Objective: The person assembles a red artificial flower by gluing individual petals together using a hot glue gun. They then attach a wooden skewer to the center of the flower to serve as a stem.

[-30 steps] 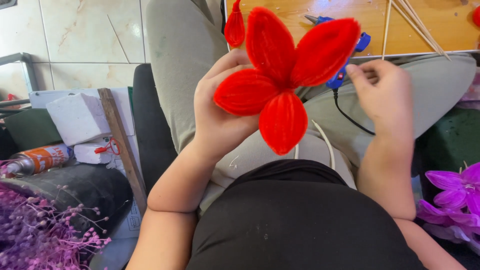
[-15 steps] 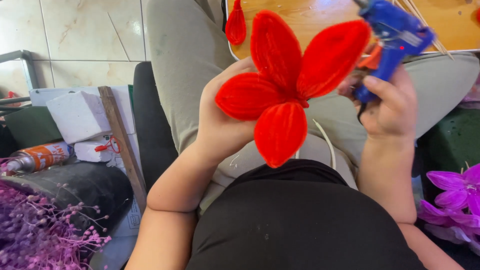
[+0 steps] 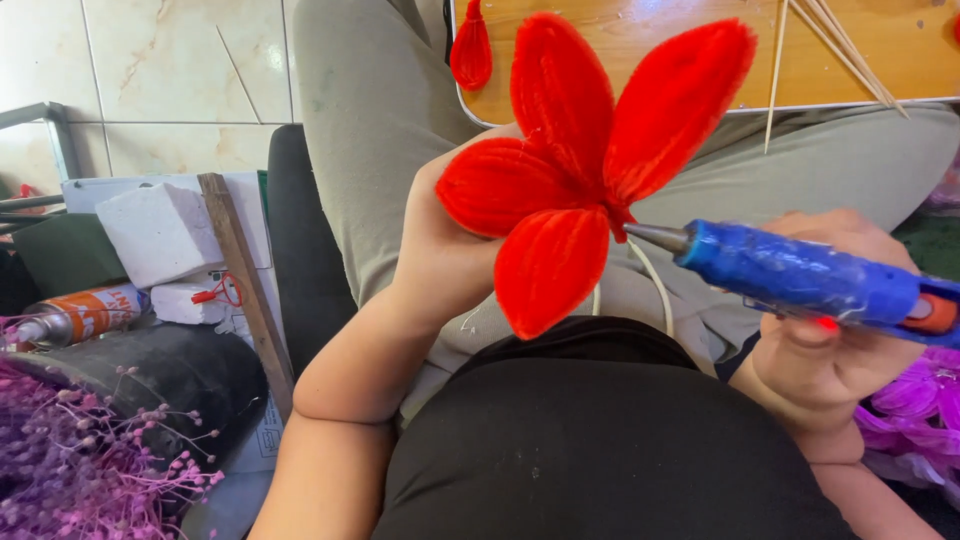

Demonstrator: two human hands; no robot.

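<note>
One red fuzzy flower (image 3: 585,170) with four petals sits dead center, pinched from behind by the left hand (image 3: 445,250). The right hand (image 3: 835,345) at 4 o'clock is wrapped tight around one blue glue gun (image 3: 800,275), its nozzle touching the flower's center. One loose red petal (image 3: 471,50) at 12 o'clock on the wooden tray (image 3: 650,50), a few skewers (image 3: 845,45) at 1 o'clock. Tray edge sits just behind the flower, so not much room up top.
</note>
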